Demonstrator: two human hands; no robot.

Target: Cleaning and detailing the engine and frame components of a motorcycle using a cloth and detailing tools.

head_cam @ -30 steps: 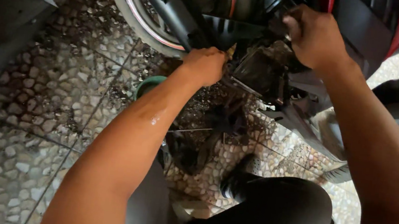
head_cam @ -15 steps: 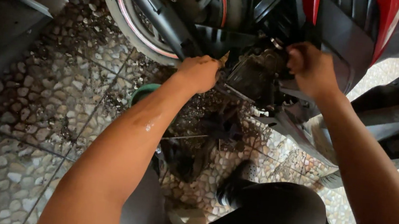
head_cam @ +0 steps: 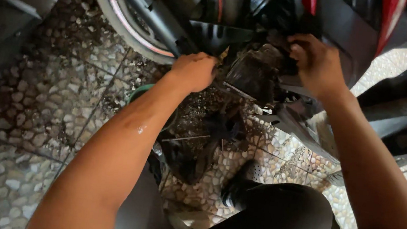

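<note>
Head view: your left hand is fisted on a small tool at the engine's left face, while your right hand grips its upper right edge (likely steadying it), the wheel behind.

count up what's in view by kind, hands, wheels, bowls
hands: 2, left hand and right hand, both on the dark engine part
wheels: 1, wheel with a red rim stripe
bowls: 1, green bowl
total: 4
</note>
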